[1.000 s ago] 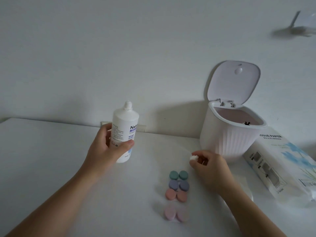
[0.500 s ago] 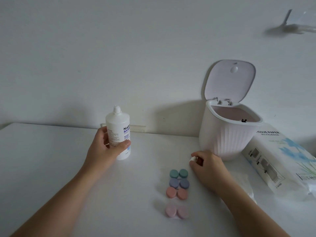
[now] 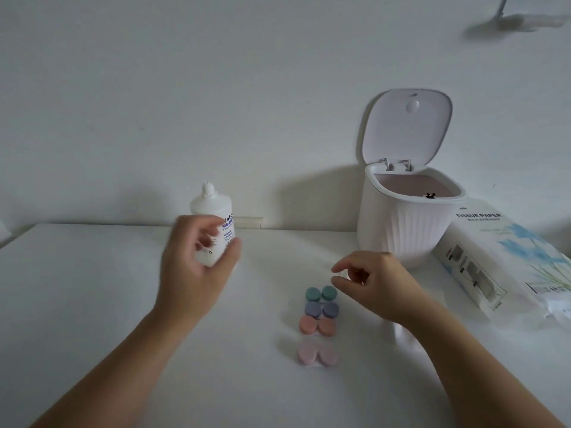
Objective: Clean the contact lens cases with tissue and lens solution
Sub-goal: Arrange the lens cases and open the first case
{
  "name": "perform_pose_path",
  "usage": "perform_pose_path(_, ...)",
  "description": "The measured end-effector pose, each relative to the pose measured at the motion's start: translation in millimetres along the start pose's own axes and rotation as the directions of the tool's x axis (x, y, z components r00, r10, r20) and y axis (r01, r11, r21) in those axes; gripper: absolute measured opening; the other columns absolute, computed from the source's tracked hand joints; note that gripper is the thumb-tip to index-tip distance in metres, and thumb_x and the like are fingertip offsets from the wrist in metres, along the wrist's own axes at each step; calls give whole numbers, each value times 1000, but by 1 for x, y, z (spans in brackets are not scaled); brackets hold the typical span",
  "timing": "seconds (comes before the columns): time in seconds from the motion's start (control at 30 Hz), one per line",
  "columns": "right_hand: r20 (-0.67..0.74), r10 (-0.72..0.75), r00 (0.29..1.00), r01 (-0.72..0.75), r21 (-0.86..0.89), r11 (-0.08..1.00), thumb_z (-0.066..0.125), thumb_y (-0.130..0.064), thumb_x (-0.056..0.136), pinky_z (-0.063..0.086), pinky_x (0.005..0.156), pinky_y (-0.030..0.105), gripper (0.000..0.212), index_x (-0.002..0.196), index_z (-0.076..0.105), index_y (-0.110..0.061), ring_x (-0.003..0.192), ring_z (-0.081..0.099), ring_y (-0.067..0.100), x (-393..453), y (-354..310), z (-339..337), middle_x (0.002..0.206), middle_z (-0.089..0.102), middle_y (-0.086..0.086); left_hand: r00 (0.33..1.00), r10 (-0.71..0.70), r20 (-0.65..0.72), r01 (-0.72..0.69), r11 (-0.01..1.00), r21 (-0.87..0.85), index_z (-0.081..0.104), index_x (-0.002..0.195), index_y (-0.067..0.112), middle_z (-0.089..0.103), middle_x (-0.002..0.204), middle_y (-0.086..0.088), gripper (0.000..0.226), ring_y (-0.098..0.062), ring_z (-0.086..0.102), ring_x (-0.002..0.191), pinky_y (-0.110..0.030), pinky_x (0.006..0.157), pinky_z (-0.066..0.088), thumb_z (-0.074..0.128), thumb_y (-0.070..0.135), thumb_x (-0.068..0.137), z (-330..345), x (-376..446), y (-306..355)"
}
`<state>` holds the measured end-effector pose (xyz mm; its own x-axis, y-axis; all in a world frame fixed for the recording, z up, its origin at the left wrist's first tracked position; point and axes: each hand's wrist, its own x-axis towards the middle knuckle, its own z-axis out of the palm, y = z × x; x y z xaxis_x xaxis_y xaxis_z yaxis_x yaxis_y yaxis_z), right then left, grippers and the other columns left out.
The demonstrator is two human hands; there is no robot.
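Several two-well contact lens cases lie in a column on the white table: green (image 3: 316, 294), blue-purple (image 3: 321, 309), salmon (image 3: 316, 325) and pink (image 3: 317, 353), all with lids on. The white lens solution bottle (image 3: 213, 211) stands upright near the wall. My left hand (image 3: 197, 267) is blurred just in front of the bottle, fingers spread and loose around its lower part. My right hand (image 3: 374, 285) hovers just right of the green case, thumb and forefinger apart, with nothing visible between them. A flat white tissue (image 3: 404, 335) lies under my right wrist.
A small white ribbed bin (image 3: 408, 223) with its lid flipped up stands at the back right against the wall. A pack of tissue paper (image 3: 506, 264) lies to the right of it. The table (image 3: 77, 288) runs off to the left.
The bottle came down from mid-air and now stands on the table; my left hand has loosened off it. My right hand's pinch on a small white piece has opened.
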<state>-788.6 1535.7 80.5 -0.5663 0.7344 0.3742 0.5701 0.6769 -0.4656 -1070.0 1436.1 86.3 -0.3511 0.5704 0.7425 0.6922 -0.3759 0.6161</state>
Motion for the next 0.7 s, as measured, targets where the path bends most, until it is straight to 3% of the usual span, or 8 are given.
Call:
perform_pose_path(0.07, 66, 8, 998, -10, 37, 999, 77, -33, 85, 40, 53, 19, 7, 87, 74, -27, 54, 47, 11, -5, -3, -3, 61, 56, -5, 958, 45, 284, -34, 999, -43, 61, 101, 31, 60, 89, 10, 22, -14, 58, 78, -17, 73, 45, 69, 37, 81, 5, -11, 14)
perform_pose_path(0.13, 137, 34, 990, -46, 86, 995, 77, -41, 83, 37, 51, 18, 11, 80, 71, -31, 51, 43, 6, -14, -6, -5, 57, 53, -8, 830, 48, 556, -10, 997, -71, 63, 100, 35, 62, 89, 11, 20, -15, 58, 76, -23, 70, 48, 71, 39, 81, 9, -25, 21)
perform_pose_path(0.23, 191, 31, 981, -65, 175, 982, 76, -54, 78, 34, 50, 20, 24, 80, 72, -31, 50, 42, 6, -34, -16, -4, 57, 53, -12, 654, 35, 756, 1, 999, -46, 66, 103, 37, 61, 93, 14, 28, -15, 57, 78, -32, 70, 51, 74, 50, 80, 15, -46, 25)
perform_pose_path(0.3, 212, 6, 977, -53, 216, 975, 78, -56, 76, 39, 50, 25, 28, 85, 74, -30, 51, 45, 10, -45, -25, -2, 61, 57, -7, 606, 27, 795, -40, 999, -3, 67, 109, 39, 60, 97, 16, 39, -13, 57, 80, -31, 71, 51, 74, 60, 77, 18, -55, 26)
perform_pose_path(0.43, 228, 3, 974, -36, 138, 990, 76, -61, 72, 48, 60, 28, 38, 96, 74, -31, 61, 56, 13, -59, -39, 2, 71, 63, -4, 600, 40, 799, -79, 997, 9, 65, 116, 40, 61, 97, 20, 50, 1, 58, 81, -20, 71, 49, 70, 63, 73, 22, -63, 27)
perform_pose_path(0.53, 222, -31, 975, 22, 43, 999, 72, -57, 77, 49, 61, 32, 34, 90, 71, -25, 64, 56, 13, -68, -45, 8, 71, 61, -5, 600, 58, 798, -105, 994, 7, 68, 107, 36, 55, 87, 21, 39, 12, 51, 76, -15, 66, 39, 70, 55, 74, 24, -67, 27)
perform_pose_path(0.7, 184, -2, 983, -1, 14, 1000, 72, -49, 80, 49, 62, 35, 24, 86, 71, -25, 65, 56, 15, -73, -47, 14, 71, 62, -6, 622, 30, 782, -37, 999, -9, 72, 96, 30, 56, 84, 15, 32, 7, 51, 70, -16, 63, 37, 69, 54, 75, 27, -69, 25)
